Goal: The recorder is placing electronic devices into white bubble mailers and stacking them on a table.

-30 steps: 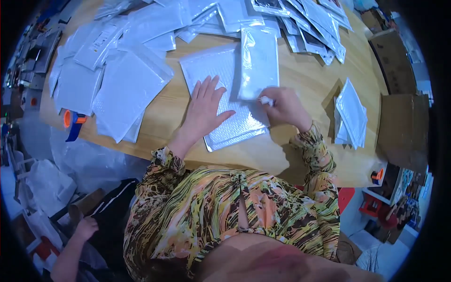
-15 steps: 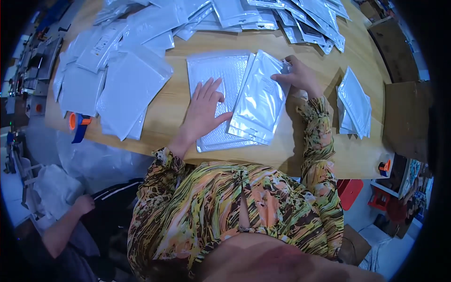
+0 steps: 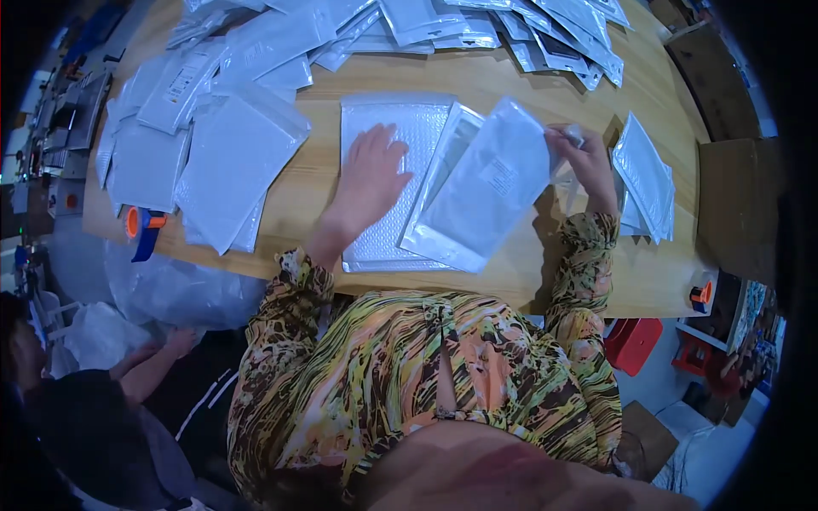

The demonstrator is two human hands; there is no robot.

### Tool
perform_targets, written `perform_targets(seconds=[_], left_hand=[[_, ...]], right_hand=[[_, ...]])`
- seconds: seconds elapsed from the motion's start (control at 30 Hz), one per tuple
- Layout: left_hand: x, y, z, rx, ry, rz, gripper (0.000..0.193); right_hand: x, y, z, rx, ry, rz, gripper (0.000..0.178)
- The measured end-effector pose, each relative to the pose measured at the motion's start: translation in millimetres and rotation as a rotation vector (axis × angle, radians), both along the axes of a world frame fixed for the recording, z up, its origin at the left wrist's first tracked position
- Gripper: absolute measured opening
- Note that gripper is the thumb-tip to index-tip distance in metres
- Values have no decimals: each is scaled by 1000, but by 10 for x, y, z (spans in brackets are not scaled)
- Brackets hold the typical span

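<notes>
A white bubble mailer [image 3: 371, 255] lies flat on the wooden table in front of me. My left hand [image 3: 372, 183] rests on its left part, palm down, with the fingers slightly bent and nothing gripped. A flat, silvery-white pouch [image 3: 494, 187] with a small printed label overlaps the mailer's right side and is tilted to the right. By its upper right edge, my right hand [image 3: 586, 162] pinches this pouch; a small shiny crumpled bit shows at those fingers. Beneath it, the edge of another silvery pouch [image 3: 460, 134] shows on the mailer.
White mailers [image 3: 243, 157] are heaped at the left, and silvery pouches [image 3: 417, 21] along the far side. A smaller stack [image 3: 643, 179] stands right of my right hand. Tape dispensers [image 3: 146, 223] sit at the table's corners. Another person [image 3: 102, 409] is at the lower left.
My right hand has moved right and shifted the top pouch rightward, turning it and baring the pouch beneath. My left hand has moved slightly up. The other person has come further into view.
</notes>
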State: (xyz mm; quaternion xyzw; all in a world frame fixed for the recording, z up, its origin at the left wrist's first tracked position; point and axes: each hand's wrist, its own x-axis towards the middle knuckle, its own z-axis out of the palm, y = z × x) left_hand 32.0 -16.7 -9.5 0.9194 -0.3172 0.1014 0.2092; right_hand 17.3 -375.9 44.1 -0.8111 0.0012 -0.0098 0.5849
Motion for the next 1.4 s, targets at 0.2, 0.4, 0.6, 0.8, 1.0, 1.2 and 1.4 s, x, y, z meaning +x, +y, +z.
perform_targets(seconds=[0.2, 0.4, 0.6, 0.8, 1.0, 1.2, 1.4], left_hand=[[432, 66, 258, 49, 174, 137, 34], [416, 233, 755, -17, 243, 263, 25], [284, 465, 1470, -155, -264, 390, 22], [249, 694, 1525, -398, -545, 491, 19], [-22, 610, 1673, -654, -354, 557, 7], [88, -92, 947, -224, -201, 85, 25], [-85, -278, 821, -444, -292, -160, 22]], right_hand=[[-88, -87, 196, -47, -152, -244, 23], [-154, -204, 132, -175, -307, -497, 31], [-418, -17, 676, -30, -398, -853, 33], [-262, 152, 932, 423, -638, -858, 26], [-185, 345, 1109, 603, -758, -880, 23], [-1, 671, 999, 464, -785, -832, 24], [40, 737, 977, 301, -740, -779, 24]])
